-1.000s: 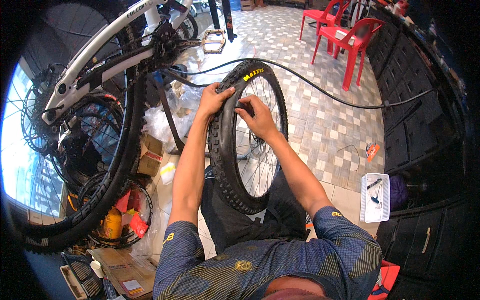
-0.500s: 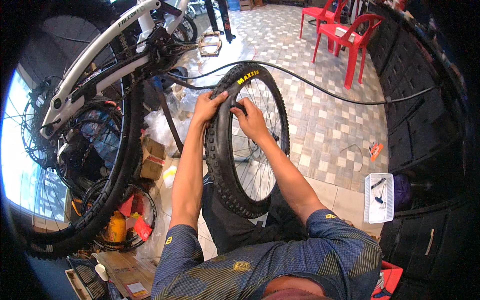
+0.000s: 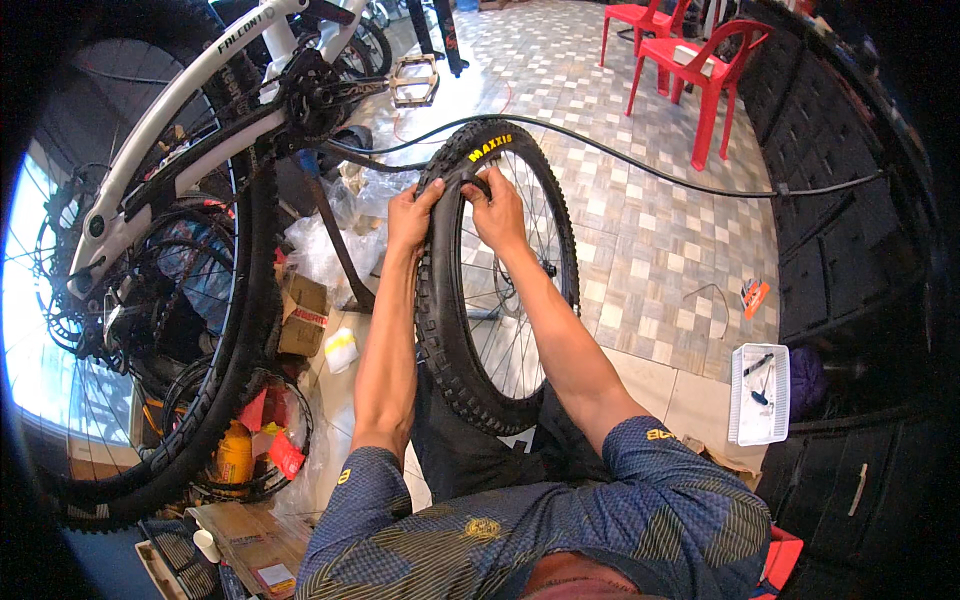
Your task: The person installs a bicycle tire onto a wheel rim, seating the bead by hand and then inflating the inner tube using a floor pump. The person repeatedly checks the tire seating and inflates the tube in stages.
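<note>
Your left hand (image 3: 408,217) clasped the black knobby rubber tyre with yellow lettering (image 3: 446,300) from its outer side, thumb pressed on the sidewall, fingers mostly hidden. Your right hand (image 3: 499,214), just beside it to the right, had fingers curled in toward the thumb at the tyre's inner edge; whether they pinched rubber or some small dark tool, could not tell. The tyre sat on its spoked wheel, upright and leaning slightly, running down below both hands to between your thighs. Step in hand, as judged: working the tyre's edge near the rim. Next move seemed to call for a firm left hold and careful right fingertips along that edge. Long black hose (image 3: 783,190) ran beyond both hands; white bicycle frame (image 3: 168,120) stood well left.
</note>
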`<act>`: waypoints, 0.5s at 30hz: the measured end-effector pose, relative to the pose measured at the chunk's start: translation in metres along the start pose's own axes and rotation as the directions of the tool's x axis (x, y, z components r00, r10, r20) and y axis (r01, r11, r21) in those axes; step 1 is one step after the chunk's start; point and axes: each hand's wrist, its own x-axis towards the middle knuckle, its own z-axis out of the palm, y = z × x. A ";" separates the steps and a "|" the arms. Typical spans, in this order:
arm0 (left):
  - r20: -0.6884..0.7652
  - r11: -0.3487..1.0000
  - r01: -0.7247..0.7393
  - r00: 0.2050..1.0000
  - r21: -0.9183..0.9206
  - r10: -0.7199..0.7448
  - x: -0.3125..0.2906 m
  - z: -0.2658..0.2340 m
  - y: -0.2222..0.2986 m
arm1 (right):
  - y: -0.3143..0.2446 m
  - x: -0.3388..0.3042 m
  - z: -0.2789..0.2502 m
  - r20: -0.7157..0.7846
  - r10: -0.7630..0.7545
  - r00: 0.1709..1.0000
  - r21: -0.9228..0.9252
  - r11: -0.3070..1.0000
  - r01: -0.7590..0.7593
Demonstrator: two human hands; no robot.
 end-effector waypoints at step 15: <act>0.150 0.183 -0.203 0.952 0.962 0.266 0.002 0.040 0.072 | 0.008 -0.020 0.007 0.052 0.022 0.998 0.146 0.989 -0.029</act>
